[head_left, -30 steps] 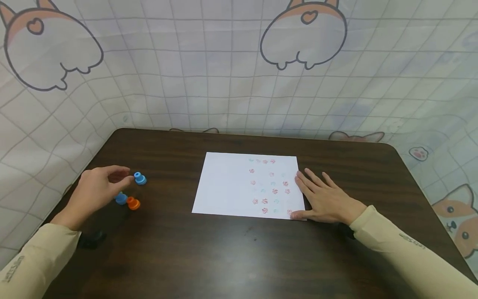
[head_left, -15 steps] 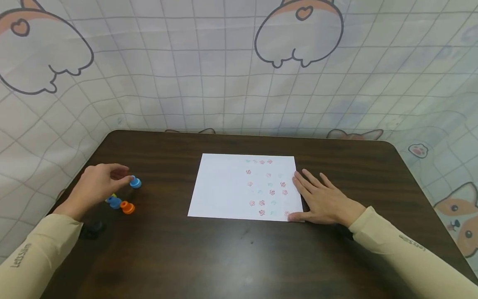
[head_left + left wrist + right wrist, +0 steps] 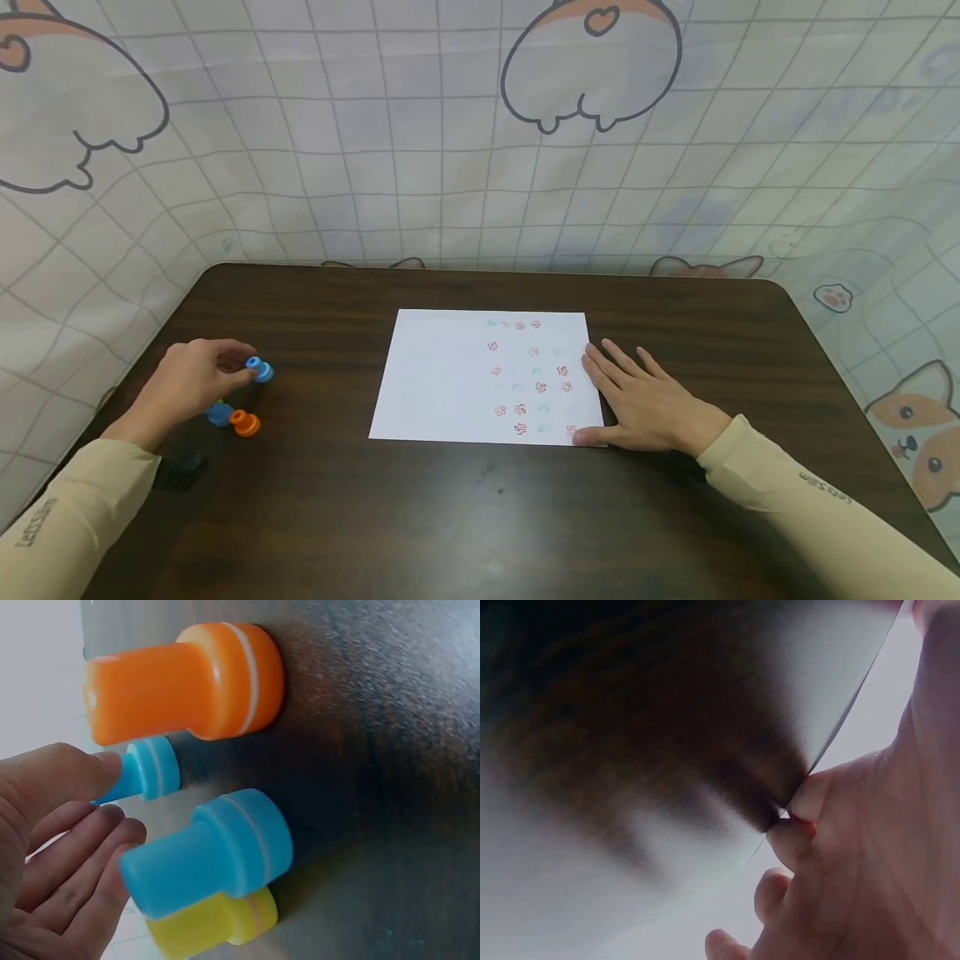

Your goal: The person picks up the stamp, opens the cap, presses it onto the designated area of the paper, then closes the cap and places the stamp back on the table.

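Note:
At the table's left, my left hand (image 3: 187, 379) pinches the handle of a light blue stamp (image 3: 260, 369) between thumb and fingers. In the left wrist view the thumb lies along this light blue stamp (image 3: 156, 769). Nearer the wrist stand an orange stamp (image 3: 244, 423), another blue stamp (image 3: 219, 413) and a yellow stamp (image 3: 217, 922), mostly hidden in the head view. My right hand (image 3: 648, 404) rests with spread fingers on the right edge of a white paper sheet (image 3: 435, 375). Small red and blue-green stamp prints cover the sheet's right half.
The dark wooden table (image 3: 450, 517) has rounded far corners. A white gridded cloth (image 3: 420, 150) with cartoon corgis hangs behind it and at both sides. A dark object (image 3: 180, 471) sits under the left wrist.
My left hand has closed its fingertips on the light blue stamp, which now tilts slightly toward them. The head view has shifted a little. The right hand stays on the paper.

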A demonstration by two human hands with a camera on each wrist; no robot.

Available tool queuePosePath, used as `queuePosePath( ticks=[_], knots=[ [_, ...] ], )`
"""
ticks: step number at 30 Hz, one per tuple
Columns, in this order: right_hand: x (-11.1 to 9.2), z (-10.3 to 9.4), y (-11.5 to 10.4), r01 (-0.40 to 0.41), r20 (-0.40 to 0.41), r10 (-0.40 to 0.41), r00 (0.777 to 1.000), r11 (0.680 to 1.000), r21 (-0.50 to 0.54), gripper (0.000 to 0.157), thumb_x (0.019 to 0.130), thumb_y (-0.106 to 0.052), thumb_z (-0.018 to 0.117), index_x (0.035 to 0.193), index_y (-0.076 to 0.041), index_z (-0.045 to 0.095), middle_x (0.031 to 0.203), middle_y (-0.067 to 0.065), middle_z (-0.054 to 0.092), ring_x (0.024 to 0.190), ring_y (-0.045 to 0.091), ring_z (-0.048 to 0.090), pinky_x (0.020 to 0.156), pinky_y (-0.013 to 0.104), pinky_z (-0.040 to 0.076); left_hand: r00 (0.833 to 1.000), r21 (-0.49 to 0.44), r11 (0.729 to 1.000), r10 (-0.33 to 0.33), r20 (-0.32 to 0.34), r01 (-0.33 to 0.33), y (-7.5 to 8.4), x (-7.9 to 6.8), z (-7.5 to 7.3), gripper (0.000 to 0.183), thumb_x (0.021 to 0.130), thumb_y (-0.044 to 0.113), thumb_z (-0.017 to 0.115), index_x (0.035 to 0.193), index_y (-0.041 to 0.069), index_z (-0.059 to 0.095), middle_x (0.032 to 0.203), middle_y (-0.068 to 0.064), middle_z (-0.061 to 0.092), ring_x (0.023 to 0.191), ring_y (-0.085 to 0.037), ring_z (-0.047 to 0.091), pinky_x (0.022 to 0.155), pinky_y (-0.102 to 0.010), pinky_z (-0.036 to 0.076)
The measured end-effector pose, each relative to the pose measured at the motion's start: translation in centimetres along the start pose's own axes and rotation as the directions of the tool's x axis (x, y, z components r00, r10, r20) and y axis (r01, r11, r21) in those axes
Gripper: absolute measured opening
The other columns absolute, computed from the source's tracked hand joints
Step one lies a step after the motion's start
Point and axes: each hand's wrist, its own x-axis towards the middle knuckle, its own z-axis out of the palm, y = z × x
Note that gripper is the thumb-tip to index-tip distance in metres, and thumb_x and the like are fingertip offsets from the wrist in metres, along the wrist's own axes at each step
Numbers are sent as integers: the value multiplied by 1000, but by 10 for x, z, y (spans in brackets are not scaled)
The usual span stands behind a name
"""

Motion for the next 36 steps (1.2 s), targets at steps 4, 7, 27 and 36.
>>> queuePosePath(
  ticks=[4,7,27,36],
  knots=[
    [0,-1,-1,-2,-3,2,1000,1000,-4,117,84,-88,49,164,-5,26,174,12,20,163,38,15,127,70,15,1000,-12,1000,-7,0,7,-1,-2,1,41,95,23,74,123,-6,69,109,-26,77,102,-45,74,85,-60,58],
    [0,-1,-1,-1,-4,1,1000,1000,-4,118,84,-89,49,164,-5,26,174,12,20,163,38,16,127,70,15,1000,-15,1000,-16,5,16,-3,-2,1,42,95,23,74,124,-6,69,110,-27,77,102,-46,73,85,-60,58],
    [0,-2,-1,13,-15,-13,1000,1000,-6,117,84,-88,50,164,-5,26,174,12,20,162,39,16,127,70,16,1000,-33,999,-9,-25,9,-7,-3,4,41,96,30,74,121,-3,71,106,-24,78,94,-41,76,80,-57,60],
    [-1,-2,-1,2,-3,-2,1000,1000,3,117,84,-87,51,164,-5,26,174,12,20,163,38,16,127,69,15,998,-49,999,-16,-53,13,-2,-5,1,37,97,32,73,117,1,73,108,-24,78,93,-37,75,66,-35,59]
  ],
)
